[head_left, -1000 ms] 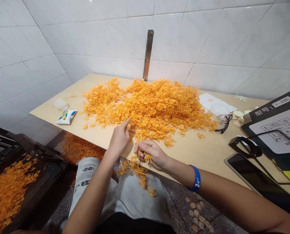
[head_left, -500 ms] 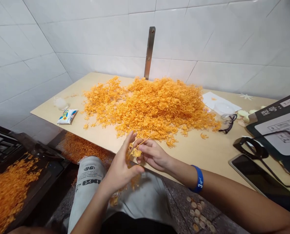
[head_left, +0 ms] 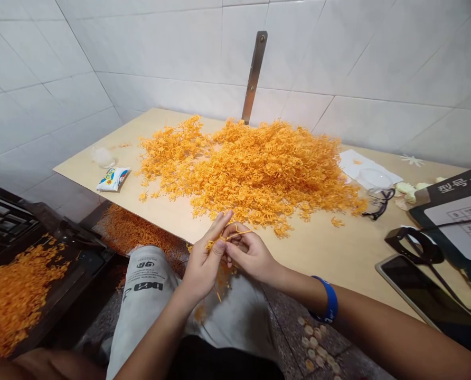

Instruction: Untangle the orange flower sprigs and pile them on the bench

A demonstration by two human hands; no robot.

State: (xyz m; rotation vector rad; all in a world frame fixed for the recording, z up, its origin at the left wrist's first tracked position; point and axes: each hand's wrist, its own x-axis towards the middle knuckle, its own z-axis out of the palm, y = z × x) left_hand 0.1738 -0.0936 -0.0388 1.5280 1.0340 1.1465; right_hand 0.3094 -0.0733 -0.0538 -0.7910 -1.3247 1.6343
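Just off the table's front edge, my two hands meet over my lap. My left hand [head_left: 206, 261] is closed, thumb against fingers, on orange plastic flower pieces [head_left: 210, 245]. Beside it my right hand [head_left: 251, 250] pinches a thin orange stem [head_left: 241, 232] that sticks out above the fingers. Fingers hide most of the held pieces. Below the hands, more orange bits [head_left: 223, 274] hang, partly blurred, in front of my grey trousers. A big heap of orange plastic flowers [head_left: 267, 174] lies on the table behind my hands.
The tan table [head_left: 338, 253] stands against a tiled wall. At left are a small packet [head_left: 113, 179] and a clear cup [head_left: 103, 157]. Glasses [head_left: 380, 203], a phone [head_left: 407, 290], a black band [head_left: 413, 245] and a dark box [head_left: 457, 211] lie right. More orange pieces [head_left: 11, 301] fill a container at lower left.
My left hand has gone from spread fingers to closed, its thumb now pressed on the orange pieces beside my right fingers. The view has shifted slightly.
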